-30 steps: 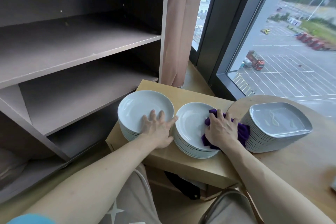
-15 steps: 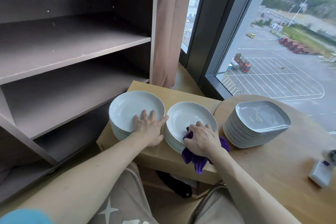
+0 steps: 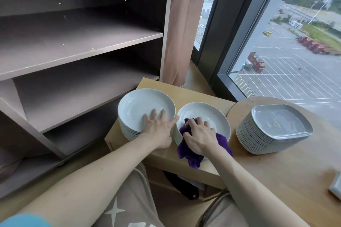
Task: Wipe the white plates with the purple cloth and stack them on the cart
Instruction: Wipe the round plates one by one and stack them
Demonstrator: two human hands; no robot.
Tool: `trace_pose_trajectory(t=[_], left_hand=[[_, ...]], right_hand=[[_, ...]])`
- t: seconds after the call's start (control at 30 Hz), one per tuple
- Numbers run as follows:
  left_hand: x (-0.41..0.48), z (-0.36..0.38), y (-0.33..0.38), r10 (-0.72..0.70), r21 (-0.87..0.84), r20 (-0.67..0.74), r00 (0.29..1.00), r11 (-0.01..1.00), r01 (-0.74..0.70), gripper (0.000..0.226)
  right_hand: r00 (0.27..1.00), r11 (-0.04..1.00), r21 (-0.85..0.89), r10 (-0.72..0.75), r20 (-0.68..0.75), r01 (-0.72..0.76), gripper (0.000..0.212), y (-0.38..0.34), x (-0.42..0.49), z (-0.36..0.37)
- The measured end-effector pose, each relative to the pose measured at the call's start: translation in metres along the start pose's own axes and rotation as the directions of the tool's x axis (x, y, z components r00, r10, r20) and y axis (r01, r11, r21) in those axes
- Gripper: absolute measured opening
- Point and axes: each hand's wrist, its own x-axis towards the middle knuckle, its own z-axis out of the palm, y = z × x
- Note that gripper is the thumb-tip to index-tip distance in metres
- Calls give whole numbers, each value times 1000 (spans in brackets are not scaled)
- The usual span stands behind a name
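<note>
As our left hand (image 3: 158,131) is lying flat on nine-o'clock plates (image 3: 140,105), our right hand (image 3: 200,137) is clutching purple cloth (image 3: 190,157) on three-o'clock plates (image 3: 212,114)

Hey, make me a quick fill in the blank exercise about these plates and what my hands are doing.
The crumpled cloth under the right hand is coloured ___.
The left hand rests, fingers spread, on the leftmost stack of round white plates and holds ___.
The stack of grey squarish plates stands to the ___ of both white stacks.
Missing: purple; nothing; right.
</note>
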Motion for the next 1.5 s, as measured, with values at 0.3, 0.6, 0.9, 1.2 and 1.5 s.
trace_pose_trajectory(t=[0.3,0.6,0.9,1.2,1.5], left_hand=[[-2,-3,2,-6,-33,6,1000,999,6,89],[-2,-6,3,-2,-38,45,999,999,4,86],[-1,-5,0,4,-29,37,999,1000,-3,86],[0,-2,-1,9,-35,33,999,999,-8,85],[3,2,-2,17,-15,6,1000,1000,-17,82]], right_hand=[[981,991,-73,-123,-151,113,40,8,31,5],[982,919,-394,-69,-177,-7,46,15,52,-7],[997,858,-507,62,-52,-80,46,59,29,-24],[978,926,-368,150,144,-88,55,38,-13,-36],[938,958,-286,109,328,-11,49,10,-13,-46]])
